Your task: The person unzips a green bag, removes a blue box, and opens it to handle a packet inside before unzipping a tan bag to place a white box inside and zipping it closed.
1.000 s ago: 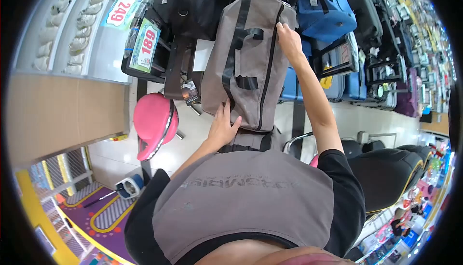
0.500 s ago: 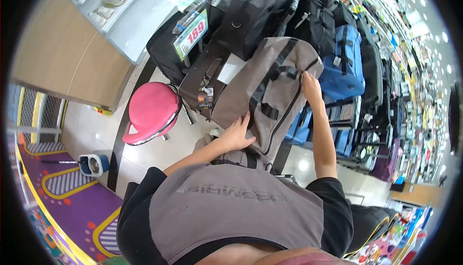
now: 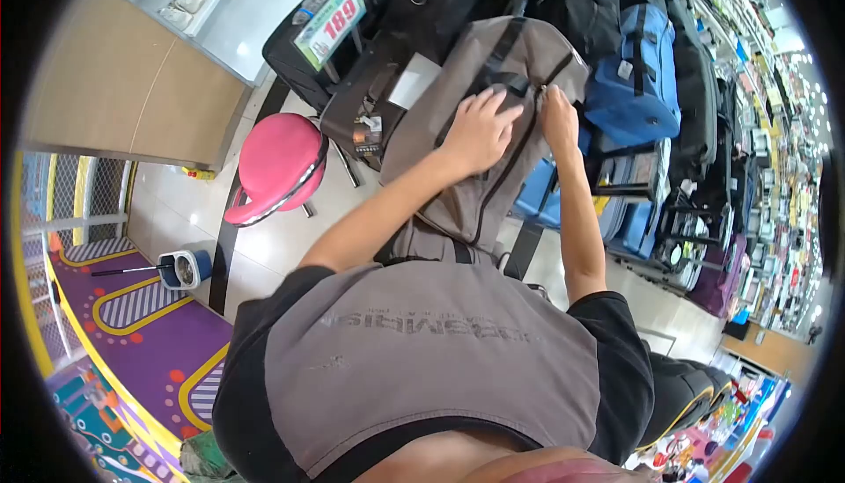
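A large grey-brown duffel bag [image 3: 422,144] with black straps and a long dark zipper lies in front of me. My left hand [image 3: 482,134] is over the bag near its black handle, fingers apart. At the zipper's far part my right hand [image 3: 558,119] is closed in a pinch; the zipper pull itself is too small to make out. A second grey-brown bag [image 3: 431,245] shows between the duffel and my body.
On the left are a pink round stool [image 3: 282,162], a dark suitcase [image 3: 354,113] and a price sign [image 3: 331,24]. Black bags and a blue bag [image 3: 635,78] stand behind and right. A blue-and-white bucket [image 3: 184,269] sits at lower left.
My left hand has moved from the near end of the bag up to its middle by the handle. My right hand has moved slightly farther away along the zipper. The view has shifted slightly.
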